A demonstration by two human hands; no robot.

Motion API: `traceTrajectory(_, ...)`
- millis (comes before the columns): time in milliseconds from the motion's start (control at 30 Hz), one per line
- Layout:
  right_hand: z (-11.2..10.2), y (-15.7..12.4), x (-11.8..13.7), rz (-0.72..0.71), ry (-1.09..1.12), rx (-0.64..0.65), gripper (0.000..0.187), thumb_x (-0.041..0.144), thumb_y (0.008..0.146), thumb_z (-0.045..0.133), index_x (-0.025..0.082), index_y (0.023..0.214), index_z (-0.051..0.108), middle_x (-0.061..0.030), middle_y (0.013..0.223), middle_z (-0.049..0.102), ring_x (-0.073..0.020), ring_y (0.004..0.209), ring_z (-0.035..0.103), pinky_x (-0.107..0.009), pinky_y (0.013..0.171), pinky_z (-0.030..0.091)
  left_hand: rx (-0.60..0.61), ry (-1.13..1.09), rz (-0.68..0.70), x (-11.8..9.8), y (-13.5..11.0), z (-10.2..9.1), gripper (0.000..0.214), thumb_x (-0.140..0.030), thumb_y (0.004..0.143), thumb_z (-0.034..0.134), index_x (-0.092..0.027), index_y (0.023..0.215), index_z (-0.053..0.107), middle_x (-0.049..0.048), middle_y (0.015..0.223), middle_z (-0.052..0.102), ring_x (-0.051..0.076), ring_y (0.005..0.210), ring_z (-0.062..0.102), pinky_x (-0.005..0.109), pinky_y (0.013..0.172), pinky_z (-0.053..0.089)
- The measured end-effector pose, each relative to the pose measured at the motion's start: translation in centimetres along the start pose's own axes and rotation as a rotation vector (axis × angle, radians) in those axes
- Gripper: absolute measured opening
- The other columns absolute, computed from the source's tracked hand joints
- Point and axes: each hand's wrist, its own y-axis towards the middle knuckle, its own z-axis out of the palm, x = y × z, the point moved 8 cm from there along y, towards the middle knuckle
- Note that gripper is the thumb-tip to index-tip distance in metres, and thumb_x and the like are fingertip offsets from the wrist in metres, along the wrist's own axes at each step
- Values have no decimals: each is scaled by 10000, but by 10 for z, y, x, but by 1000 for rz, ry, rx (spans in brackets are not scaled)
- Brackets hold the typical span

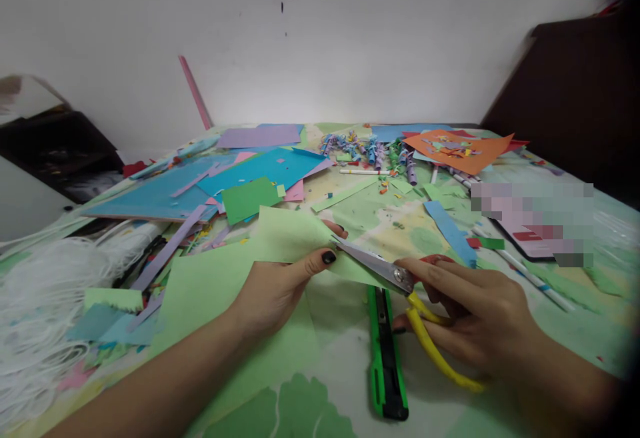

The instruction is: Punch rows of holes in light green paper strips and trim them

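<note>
Between the thumb and fingers of my left hand is a sheet of light green paper, raised off the table. My right hand grips scissors with yellow handles. Their blades point left and meet the paper close to my left thumb; they look nearly closed. Beneath the scissors, a green utility knife lies on the tablecloth. A larger light green sheet rests under my left forearm.
A white cord bundle lies at the left. Behind are blue paper, a green card, curled paper pieces and an orange sheet holding scraps. A partly blurred phone and a white stick lie at the right.
</note>
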Motion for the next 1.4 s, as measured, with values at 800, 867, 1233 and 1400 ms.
traceTrajectory(800, -5, 1, -13, 44, 29, -26, 470, 408, 767, 709, 192, 1164, 578, -37, 792, 680, -174, 772, 675, -259, 678, 557, 17, 27, 23, -5, 6, -6, 255, -279, 719, 778, -207, 956, 715, 45, 923, 714, 212, 930, 644, 313, 868, 493)
traceTrajectory(867, -5, 2, -13, 54, 37, -13, 481, 425, 760, 712, 194, 1161, 584, -39, 781, 674, -176, 765, 667, -256, 645, 552, 33, 29, 27, -6, 6, -4, 259, -279, 729, 769, -202, 970, 710, 50, 920, 716, 218, 940, 646, 317, 868, 493)
traceTrajectory(1233, -1, 2, -7, 24, 26, 31, 458, 357, 782, 692, 189, 1197, 596, -58, 798, 685, -185, 733, 668, -267, 624, 559, 45, 55, -19, -4, 3, -4, 251, -300, 712, 782, -197, 930, 714, 42, 931, 671, 190, 859, 609, 280, 788, 475)
traceTrajectory(1400, 1, 1, -5, -1, 49, 27, 489, 380, 781, 698, 168, 1207, 584, -40, 735, 652, -183, 744, 664, -262, 660, 562, 48, 39, -27, -2, 4, -4, 257, -307, 696, 793, -191, 910, 714, 42, 914, 654, 191, 856, 593, 274, 771, 476)
